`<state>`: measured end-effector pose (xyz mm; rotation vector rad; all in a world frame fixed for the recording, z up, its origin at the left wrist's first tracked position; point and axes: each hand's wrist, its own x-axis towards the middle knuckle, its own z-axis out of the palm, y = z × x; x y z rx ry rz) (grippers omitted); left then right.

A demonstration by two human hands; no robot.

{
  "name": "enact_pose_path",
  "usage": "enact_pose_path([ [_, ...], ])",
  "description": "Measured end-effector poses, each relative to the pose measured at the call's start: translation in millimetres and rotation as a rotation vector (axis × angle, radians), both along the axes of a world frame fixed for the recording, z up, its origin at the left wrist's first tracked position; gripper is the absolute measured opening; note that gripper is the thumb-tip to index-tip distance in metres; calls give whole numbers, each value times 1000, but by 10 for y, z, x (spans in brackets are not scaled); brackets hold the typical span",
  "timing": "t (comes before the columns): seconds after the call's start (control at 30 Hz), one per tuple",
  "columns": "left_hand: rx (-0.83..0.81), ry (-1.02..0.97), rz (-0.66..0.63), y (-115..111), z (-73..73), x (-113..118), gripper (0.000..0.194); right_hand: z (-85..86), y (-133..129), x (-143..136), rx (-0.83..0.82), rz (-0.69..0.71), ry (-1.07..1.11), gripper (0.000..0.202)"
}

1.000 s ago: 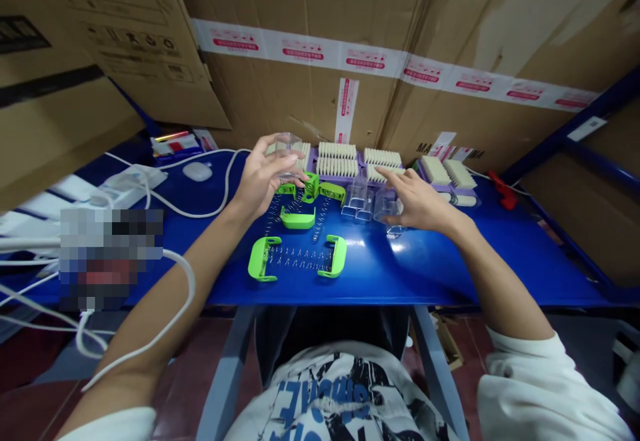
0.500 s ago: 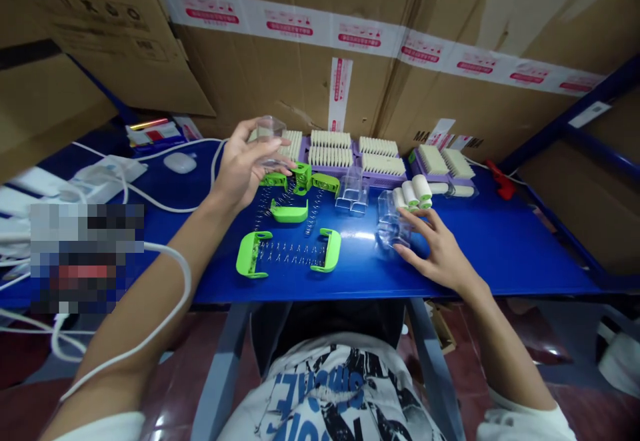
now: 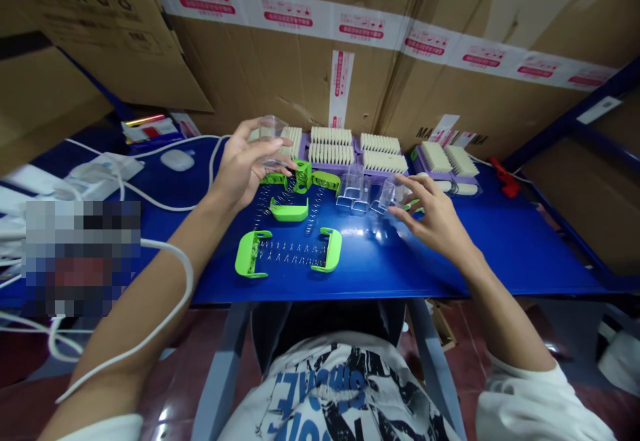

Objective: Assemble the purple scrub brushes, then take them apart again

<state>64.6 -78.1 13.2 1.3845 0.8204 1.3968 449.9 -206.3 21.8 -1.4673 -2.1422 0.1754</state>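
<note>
My left hand is raised over the left-middle of the blue table, its fingers closed round a clear plastic box-shaped piece. Farther right, my right hand has thumb and fingers on another clear plastic piece at table height. Beside that piece stand more clear plastic pieces. White rolls with green ends are mostly hidden behind my right hand. Below my left hand lie a bright green curved part and a green end piece, joined by metal springs to a facing green end piece.
Purple trays with cream ridged blocks line the back, against a large cardboard box. A white mouse, white cables and a power strip occupy the left. A red object lies at the far right.
My right hand has moved away from me across the table, and the clear piece at its fingers has shifted toward the other clear pieces. My left hand stays nearly still.
</note>
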Motion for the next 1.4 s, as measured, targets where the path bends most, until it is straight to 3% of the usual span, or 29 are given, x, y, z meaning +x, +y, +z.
enact_pose_path([
  [0.2, -17, 8, -22, -36, 23, 47, 56, -139, 234, -266, 0, -96, -99, 62],
  [0.4, 31, 32, -12, -44, 66, 52, 57, -168, 325, -195, -81, -12, -65, 58],
  [0.53, 286, 341, 47, -26, 77, 280, 63, -182, 365, -122, -103, 20, 22, 54],
  [0.7, 650, 796, -32, 12, 1, 796, 86, -195, 384, -181, -98, -27, 67, 54],
  [0.77, 744, 921, -14, 1, -25, 943, 94, -177, 412, -203, -99, -20, 55, 54],
  [0.87, 811, 1120, 8, -70, -16, 1068, 92, -134, 470, -195, -111, -1, 77, 53],
  [1.03, 735, 1272, -13, -203, 40, 1188, 84, -128, 503, -139, -26, -32, 122, 54],
  [1.4, 593, 1114, 17, -175, -97, 1313, 91, -276, 562, -152, 29, 87, 45, 54],
])
